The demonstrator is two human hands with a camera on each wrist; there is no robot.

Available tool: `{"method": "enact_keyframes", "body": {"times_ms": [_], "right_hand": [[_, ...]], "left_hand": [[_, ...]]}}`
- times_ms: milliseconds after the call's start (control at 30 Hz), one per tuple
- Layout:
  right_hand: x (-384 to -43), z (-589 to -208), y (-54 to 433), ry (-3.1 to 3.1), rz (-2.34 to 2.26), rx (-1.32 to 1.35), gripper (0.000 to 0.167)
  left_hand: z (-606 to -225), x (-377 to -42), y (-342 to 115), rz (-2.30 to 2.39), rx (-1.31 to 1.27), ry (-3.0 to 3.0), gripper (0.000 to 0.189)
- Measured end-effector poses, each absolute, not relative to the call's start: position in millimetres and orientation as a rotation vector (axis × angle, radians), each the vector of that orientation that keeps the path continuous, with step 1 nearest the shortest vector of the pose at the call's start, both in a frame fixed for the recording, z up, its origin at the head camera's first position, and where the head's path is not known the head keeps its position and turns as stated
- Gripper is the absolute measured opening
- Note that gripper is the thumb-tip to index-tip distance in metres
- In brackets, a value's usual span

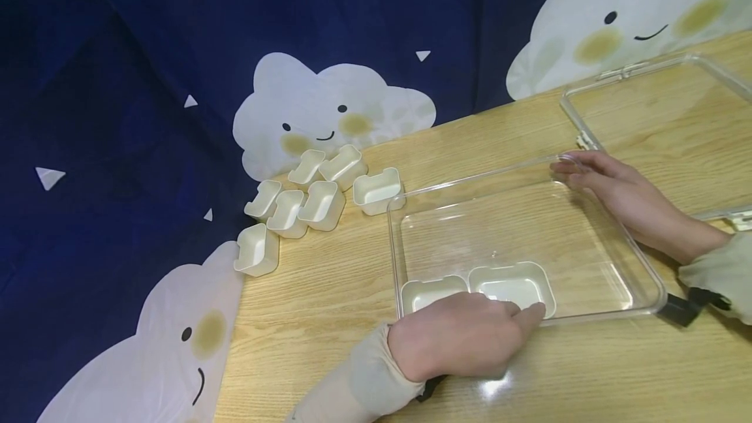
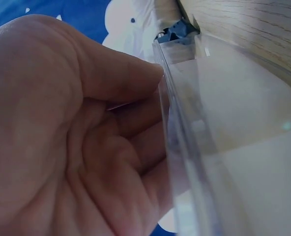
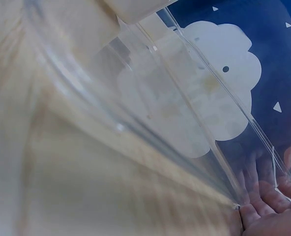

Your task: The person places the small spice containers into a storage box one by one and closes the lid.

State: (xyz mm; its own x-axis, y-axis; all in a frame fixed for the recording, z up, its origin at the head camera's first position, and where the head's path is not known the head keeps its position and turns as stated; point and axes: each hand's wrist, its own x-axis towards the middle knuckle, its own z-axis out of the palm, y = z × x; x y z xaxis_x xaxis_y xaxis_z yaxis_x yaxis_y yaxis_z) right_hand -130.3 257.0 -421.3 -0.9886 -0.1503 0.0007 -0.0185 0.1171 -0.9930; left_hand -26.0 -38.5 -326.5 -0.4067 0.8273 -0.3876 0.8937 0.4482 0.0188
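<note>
A shallow clear plastic box (image 1: 487,230) lies on the wooden table. Inside its near-left part sit two cream compartment cups, a left cup (image 1: 431,287) and a wider right cup (image 1: 517,282). My left hand (image 1: 464,335) grips the near wall beside these cups, hiding part of both. In the left wrist view, the thumb (image 2: 130,78) meets the clear wall (image 2: 185,147) and the other fingers bend around it. My right hand (image 1: 628,198) holds the box at its far right corner, with fingers curled at the clear edge in the right wrist view.
Several loose cream cups (image 1: 322,204) stand grouped left of the box, one cup (image 1: 378,191) close to its far-left corner. A clear lid-like frame with latches (image 1: 640,70) lies at the back right. A dark blue cloud-print curtain (image 1: 376,18) borders the table's left and back.
</note>
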Motion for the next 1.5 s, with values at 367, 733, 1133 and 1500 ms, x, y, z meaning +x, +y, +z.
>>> {"method": "enact_keyframes", "body": {"times_ms": [367,733,1133,1500], "right_hand": [[-130,-420,258,2.188,-2.098,-0.172,0.033],[-131,-420,257,2.212,-2.082,-0.174,0.033],[-131,-421,258,2.216,-2.066,-0.182,0.034],[-131,-421,257,2.163,-2.121,-0.171,0.033]], "left_hand": [[-326,-24,-39,-0.301,1.5,2.371,0.015],[-326,-22,-39,-0.341,1.497,2.393,0.026],[-323,-21,-41,-0.366,1.545,2.387,0.034],[-315,-26,-46,-0.338,1.495,2.39,0.04]]}}
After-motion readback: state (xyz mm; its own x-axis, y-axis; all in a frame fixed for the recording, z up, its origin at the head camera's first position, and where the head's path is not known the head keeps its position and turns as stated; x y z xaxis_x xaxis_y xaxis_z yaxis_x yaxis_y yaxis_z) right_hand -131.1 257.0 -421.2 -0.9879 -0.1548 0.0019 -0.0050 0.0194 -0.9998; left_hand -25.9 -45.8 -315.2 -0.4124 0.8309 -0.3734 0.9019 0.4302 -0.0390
